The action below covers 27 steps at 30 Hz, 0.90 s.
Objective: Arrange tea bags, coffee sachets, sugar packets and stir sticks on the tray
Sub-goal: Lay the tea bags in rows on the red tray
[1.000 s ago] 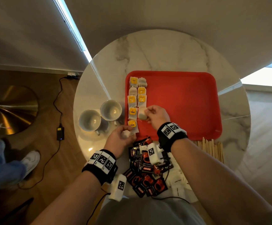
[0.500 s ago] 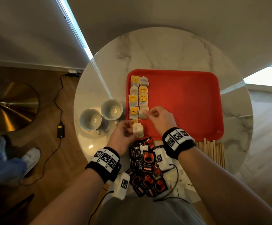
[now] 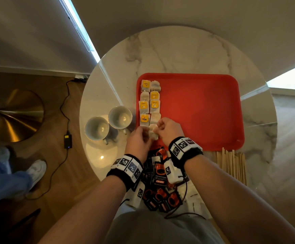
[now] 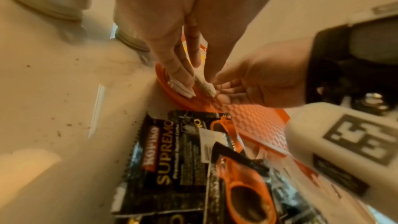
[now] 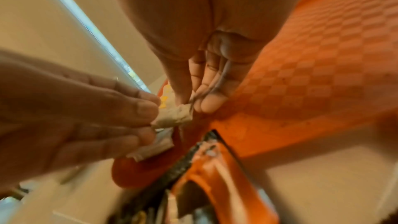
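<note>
A red tray [image 3: 204,110] lies on the round marble table [image 3: 178,50]. Several tea bags [image 3: 150,101] sit in two columns along the tray's left side. At the tray's near left corner both hands meet on one crumpled tea bag [image 3: 153,133]. My left hand [image 3: 146,136] pinches its left side, and a second folded bag [image 4: 182,89] lies under the left fingers. My right hand [image 3: 159,127] pinches the bag's right edge and its string [image 5: 206,89] between thumb and forefinger. Black coffee sachets [image 3: 159,180], white sugar packets [image 3: 194,203] and wooden stir sticks [image 3: 231,164] lie on the table in front of the tray.
Two empty cups [image 3: 120,117] [image 3: 96,128] stand just left of the tray. The tray's middle and right are bare red. A cable with a power adapter [image 3: 67,138] runs over the wooden floor at the left, near a person's shoe [image 3: 36,169].
My right hand left the bag it laid in the right column and came back toward me. My left hand brought a tea bag up, and both hands now pinch it together.
</note>
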Tool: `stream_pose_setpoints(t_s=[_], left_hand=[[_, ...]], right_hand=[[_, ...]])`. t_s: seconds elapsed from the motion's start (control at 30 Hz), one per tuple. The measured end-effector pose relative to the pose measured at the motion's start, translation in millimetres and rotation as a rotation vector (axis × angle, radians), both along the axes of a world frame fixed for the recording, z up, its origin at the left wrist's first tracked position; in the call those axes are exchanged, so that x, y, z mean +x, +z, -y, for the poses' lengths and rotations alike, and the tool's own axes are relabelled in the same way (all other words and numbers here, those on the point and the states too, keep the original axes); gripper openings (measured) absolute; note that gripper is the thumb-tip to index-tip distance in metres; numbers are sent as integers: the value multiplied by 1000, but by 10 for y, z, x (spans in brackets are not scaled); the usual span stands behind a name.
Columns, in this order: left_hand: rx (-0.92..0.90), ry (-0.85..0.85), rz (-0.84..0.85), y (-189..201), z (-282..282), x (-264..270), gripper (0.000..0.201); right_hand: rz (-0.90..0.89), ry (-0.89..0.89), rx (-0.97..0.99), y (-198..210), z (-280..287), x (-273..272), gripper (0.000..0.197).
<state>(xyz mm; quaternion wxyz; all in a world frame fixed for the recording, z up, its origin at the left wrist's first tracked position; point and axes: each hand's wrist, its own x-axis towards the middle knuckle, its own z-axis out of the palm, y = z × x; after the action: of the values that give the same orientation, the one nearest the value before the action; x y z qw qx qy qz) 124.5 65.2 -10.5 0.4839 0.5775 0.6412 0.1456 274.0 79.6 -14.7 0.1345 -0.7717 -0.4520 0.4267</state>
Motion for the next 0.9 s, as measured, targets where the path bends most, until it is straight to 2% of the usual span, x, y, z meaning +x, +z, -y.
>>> stream_pose_setpoints(t_s=[0.1,0.2,0.27,0.43,0.7,0.9], left_hand=[[94,-119,-133,-54,34,-27,32],[266,-247,-216,-76,49,-34,35],[346,-332,-268,-93,45,-12,39],[408,-506,-382,-196,6,-17,49],[443,-548,-389,-235,8,-67,40],[478,-466,-370,-144,-133,102,41]], right_hand=[[107,8,-26,-61,-31,-30,25],[153,-49,-17,-93,-18,-42,34],[158,-62,-17,-103,-26,-60,33],[146,-61,42,-88,-103,-63,28],[145,-77,47,-80,-212,-53,15],[141,-169,88,-94,-369,77,21]])
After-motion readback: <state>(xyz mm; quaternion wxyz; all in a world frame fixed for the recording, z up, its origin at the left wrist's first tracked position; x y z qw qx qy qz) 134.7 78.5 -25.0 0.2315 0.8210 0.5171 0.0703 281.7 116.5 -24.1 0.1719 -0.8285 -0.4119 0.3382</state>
